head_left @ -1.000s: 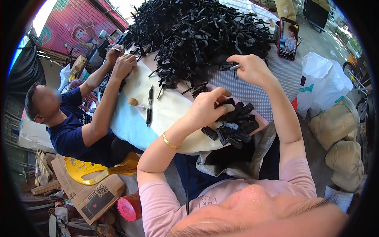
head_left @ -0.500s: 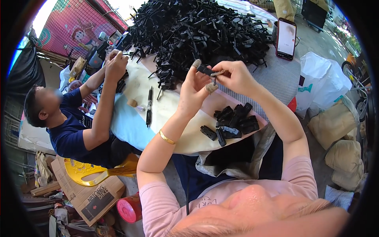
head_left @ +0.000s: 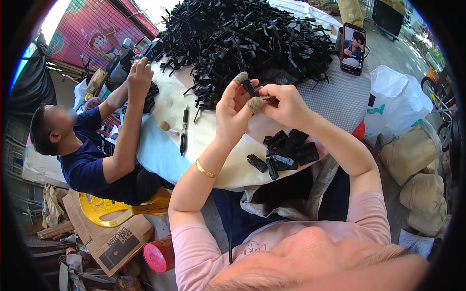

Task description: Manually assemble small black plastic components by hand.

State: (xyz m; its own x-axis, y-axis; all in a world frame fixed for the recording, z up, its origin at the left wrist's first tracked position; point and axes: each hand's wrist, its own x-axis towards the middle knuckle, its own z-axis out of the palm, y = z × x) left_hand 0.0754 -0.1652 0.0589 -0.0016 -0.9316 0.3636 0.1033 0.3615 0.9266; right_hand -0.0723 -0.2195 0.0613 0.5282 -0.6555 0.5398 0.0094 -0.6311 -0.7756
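Note:
My left hand [head_left: 234, 112] holds a small black plastic part [head_left: 249, 87] between thumb and finger, both tips wrapped in tan tape. Close against its right side is my right hand [head_left: 285, 105], fingers pinched at the part's lower end; whatever sits in that pinch is mostly covered by the fingers. Beyond both hands rises a big heap of black plastic parts [head_left: 252, 39] with thin stems. Nearer me, below my right hand, lies a small group of black pieces [head_left: 291, 148] at the table's edge.
On the round cloth-covered table [head_left: 160, 160] lie a black pen [head_left: 184, 131] and a small tan roll [head_left: 163, 125]. A phone [head_left: 353, 50] stands at the far right. At left, a person in a dark shirt [head_left: 97, 150] works at the same table. White plastic bags [head_left: 388, 97] stand right.
My right hand has drawn down and in toward my left, and the black part is tilted more upright. The phone picture has changed. The other person's hand has shifted slightly.

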